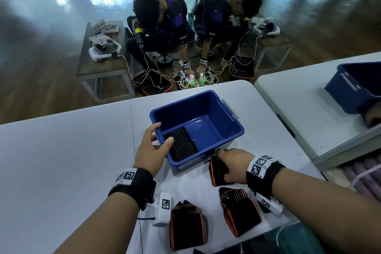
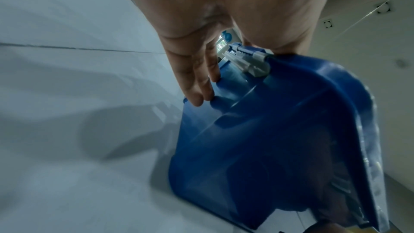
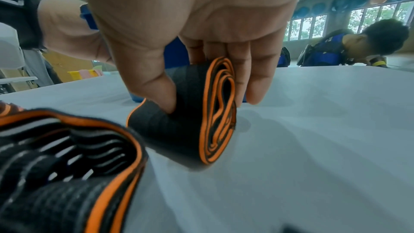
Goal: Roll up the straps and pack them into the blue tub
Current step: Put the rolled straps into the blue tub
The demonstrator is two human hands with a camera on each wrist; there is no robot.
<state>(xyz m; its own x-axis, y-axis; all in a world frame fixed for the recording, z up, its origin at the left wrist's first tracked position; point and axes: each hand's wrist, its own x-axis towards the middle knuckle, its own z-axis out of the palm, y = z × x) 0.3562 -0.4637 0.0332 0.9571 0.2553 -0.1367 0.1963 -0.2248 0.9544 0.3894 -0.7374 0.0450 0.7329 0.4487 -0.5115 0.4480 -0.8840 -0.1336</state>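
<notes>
The blue tub (image 1: 181,100) stands mid-table with black rolled straps (image 1: 181,144) lying in its near-left corner. My left hand (image 1: 162,133) grips the tub's left wall, thumb inside and fingers outside; the left wrist view shows the fingers (image 2: 201,86) on the tub (image 2: 280,130) rim. Just right of the tub's near corner, my right hand (image 1: 223,163) pinches a rolled black strap with orange edges (image 1: 215,177) that stands on the table. In the right wrist view my thumb and fingers (image 3: 257,81) squeeze that roll (image 3: 179,130). Two loose folded straps (image 1: 186,227) (image 1: 240,212) lie nearer me.
The white table (image 1: 61,161) stretches to the left. A second blue tub (image 1: 356,88) sits on the neighbouring table at the right, across a narrow gap (image 1: 286,123). Beyond the far edge, people (image 1: 165,27) crouch over cables on the floor.
</notes>
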